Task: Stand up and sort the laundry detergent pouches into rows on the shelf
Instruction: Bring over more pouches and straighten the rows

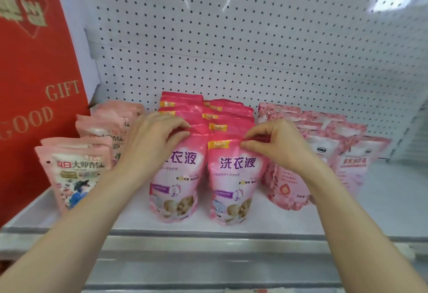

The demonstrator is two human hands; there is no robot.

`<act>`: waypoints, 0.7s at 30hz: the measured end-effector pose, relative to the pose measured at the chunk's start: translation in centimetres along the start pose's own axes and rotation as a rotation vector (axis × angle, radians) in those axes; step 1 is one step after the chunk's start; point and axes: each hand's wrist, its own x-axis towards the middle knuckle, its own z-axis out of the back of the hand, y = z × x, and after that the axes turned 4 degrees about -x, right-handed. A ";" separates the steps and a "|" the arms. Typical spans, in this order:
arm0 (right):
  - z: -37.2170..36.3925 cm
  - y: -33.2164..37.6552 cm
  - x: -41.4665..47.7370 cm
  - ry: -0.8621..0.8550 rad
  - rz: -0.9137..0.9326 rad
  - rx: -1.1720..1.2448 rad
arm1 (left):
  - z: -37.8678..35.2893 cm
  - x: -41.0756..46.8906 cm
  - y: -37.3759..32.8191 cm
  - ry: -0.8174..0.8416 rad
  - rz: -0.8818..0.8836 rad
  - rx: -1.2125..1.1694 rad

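Note:
Two rows of bright pink detergent pouches stand upright in the middle of the white shelf [382, 200]. My left hand [152, 140] pinches the top of the front left pouch [176, 184]. My right hand [275, 142] pinches the top edge of the front right pouch [234, 184]. Several more of the same pouches [208, 114] stand behind them. Pale pink pouches [76, 172] stand in rows at the left. Flower-patterned pink pouches [342, 153] stand in rows at the right.
A tall red gift box [34, 79] with gold lettering stands at the shelf's left end. A white pegboard [231, 38] forms the back wall. The shelf's grey front rail [208, 241] runs across below my arms.

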 end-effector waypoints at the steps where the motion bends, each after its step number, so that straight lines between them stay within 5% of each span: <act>1: 0.2 0.3 0.1 0.032 0.013 -0.004 | 0.2 0.0 0.2 0.012 -0.010 0.004; 7: -1.0 2.5 1.7 0.023 0.149 -0.165 | 0.5 1.3 -0.6 0.106 -0.082 0.107; 14: -0.7 1.3 2.0 0.008 0.128 -0.278 | -0.3 2.0 -0.4 0.161 -0.097 -0.054; 18: 0.2 1.3 3.1 0.134 0.134 -0.058 | 0.3 2.2 0.5 0.161 -0.071 -0.101; 21: 1.1 0.3 5.3 0.032 0.100 -0.055 | 0.9 3.5 1.3 0.099 -0.002 -0.161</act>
